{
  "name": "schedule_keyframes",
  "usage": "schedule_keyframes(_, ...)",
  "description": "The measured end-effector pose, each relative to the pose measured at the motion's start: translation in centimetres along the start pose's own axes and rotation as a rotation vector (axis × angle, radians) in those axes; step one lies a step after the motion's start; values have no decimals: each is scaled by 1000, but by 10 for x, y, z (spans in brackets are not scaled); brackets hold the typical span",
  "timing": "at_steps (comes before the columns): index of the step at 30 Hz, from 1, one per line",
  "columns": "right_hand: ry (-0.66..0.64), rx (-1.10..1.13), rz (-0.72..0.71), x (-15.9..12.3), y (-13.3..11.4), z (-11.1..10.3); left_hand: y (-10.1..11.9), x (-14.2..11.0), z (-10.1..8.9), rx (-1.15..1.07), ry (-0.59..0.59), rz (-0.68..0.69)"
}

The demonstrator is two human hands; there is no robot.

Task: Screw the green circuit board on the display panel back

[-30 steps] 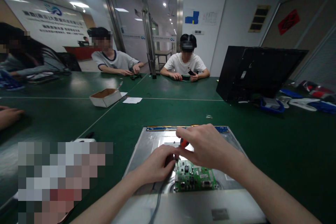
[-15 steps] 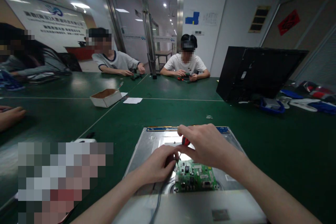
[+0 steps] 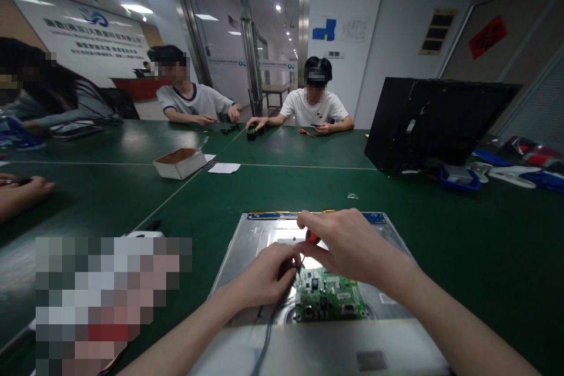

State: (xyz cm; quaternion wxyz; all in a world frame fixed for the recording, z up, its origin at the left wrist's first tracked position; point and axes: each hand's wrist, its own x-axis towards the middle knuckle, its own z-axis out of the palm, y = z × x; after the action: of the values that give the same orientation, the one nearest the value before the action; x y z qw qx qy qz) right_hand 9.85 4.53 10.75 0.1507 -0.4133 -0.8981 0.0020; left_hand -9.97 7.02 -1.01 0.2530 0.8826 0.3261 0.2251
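My right hand (image 3: 348, 241) is closed around the red and black handle of a screwdriver (image 3: 312, 236), whose thin shaft slants down to the upper left corner of a green circuit board (image 3: 330, 296). Close by that tip, my left hand (image 3: 273, 273) has its thumb and fingers pinched together; what lies between them is hidden. Under both hands is the metal back of a flat display panel (image 3: 238, 255), with a narrow blue board strip (image 3: 273, 216) along its far edge. A grey cable (image 3: 267, 338) runs from beneath my left hand toward me.
An open white box (image 3: 178, 167) and paper (image 3: 224, 168) lie on the green table (image 3: 299, 185). At right stands a large black screen (image 3: 436, 123), with a blue tray (image 3: 458, 177) beside it. Several people sit around the table; a co-worker's hand (image 3: 26, 194) is at far left.
My hands and the screwdriver hold nearly the same position. Across the table, a co-worker in white has reached one hand leftward onto a dark object; an orange-red tool lies on the table there.
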Motion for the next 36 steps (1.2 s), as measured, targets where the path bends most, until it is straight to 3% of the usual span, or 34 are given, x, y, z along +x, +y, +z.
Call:
schedule_keyframes(7, 29, -1, -23, -2, -2, 0, -1, 0, 2, 6, 10, -36)
schedule_keyframes(13, 3, -6, -21, -1, 1, 0, 4, 1, -2, 2, 15, 39)
schedule_keyframes(20, 30, 0, -15, 0, -1, 1, 1, -2, 2, -8, 22, -46)
schedule_keyframes(29, -12, 13, -6, -1, 0, -1, 4, 1, -2, 1, 14, 5)
schedule_keyframes(36, 21, 7, -23, -1, -1, 0, -1, -1, 1, -2, -11, -38)
